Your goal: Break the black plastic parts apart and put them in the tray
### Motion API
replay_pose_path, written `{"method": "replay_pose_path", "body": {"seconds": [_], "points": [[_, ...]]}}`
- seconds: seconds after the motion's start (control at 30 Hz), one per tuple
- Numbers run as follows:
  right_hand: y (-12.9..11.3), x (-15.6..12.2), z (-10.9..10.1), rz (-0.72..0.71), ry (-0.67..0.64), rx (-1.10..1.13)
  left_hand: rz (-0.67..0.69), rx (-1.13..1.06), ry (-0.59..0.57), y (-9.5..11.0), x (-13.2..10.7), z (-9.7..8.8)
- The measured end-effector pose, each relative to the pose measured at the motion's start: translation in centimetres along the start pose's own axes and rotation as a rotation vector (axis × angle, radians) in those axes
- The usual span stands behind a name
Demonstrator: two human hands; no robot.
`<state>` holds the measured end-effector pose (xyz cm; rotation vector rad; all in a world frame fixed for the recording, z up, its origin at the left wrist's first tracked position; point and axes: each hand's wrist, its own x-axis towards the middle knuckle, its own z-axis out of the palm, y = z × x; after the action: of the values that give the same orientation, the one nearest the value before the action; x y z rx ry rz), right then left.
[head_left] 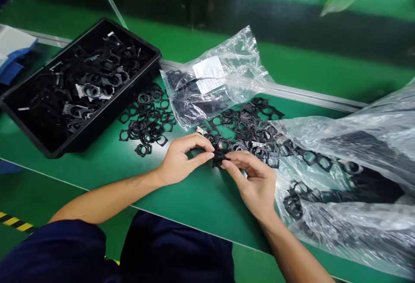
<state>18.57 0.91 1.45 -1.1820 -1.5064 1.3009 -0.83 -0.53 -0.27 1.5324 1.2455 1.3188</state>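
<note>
Between my two hands is a small black plastic part [219, 157], its exact shape partly hidden by my fingers. My left hand [181, 157] pinches its left side between thumb and fingertips. On the other side, the thumb and fingers of my right hand [254, 179] are closed on it. Just beyond my fingers spreads a loose heap of black ring-shaped parts [249, 123], a few with silvery faces. Another pile of flat black ring parts [147, 123] lies left of it, beyond my left hand.
A black bin [69, 144] full of similar parts stands at the left. A clear bag [233, 66] with a white label [208, 74] and dark parts inside lies at the back. At the right, a large open plastic bag [363, 222] spills black parts onto the green table [194, 205].
</note>
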Motion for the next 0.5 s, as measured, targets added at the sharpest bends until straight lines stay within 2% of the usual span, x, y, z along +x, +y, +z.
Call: {"method": "replay_pose_path", "body": {"seconds": [0.17, 0.27, 0.37, 0.5], "points": [[0.19, -0.1, 0.09, -0.05, 0.023, -0.072, 0.041, 0.072, 0.001, 0.41, 0.02, 0.04], [0.16, -0.16, 0.14, -0.02, 0.043, -0.087, 0.053, 0.12, 0.019, 0.65, -0.19, 0.35], [-0.03, -0.03, 0.13, 0.081, 0.049, -0.005, 0.028, 0.108, 0.018, 0.7, -0.39, 0.64], [-0.19, 0.64, -0.08, 0.285, -0.029, 0.238, -0.056, -0.01, -0.042, 0.47, -0.41, 0.58]]}}
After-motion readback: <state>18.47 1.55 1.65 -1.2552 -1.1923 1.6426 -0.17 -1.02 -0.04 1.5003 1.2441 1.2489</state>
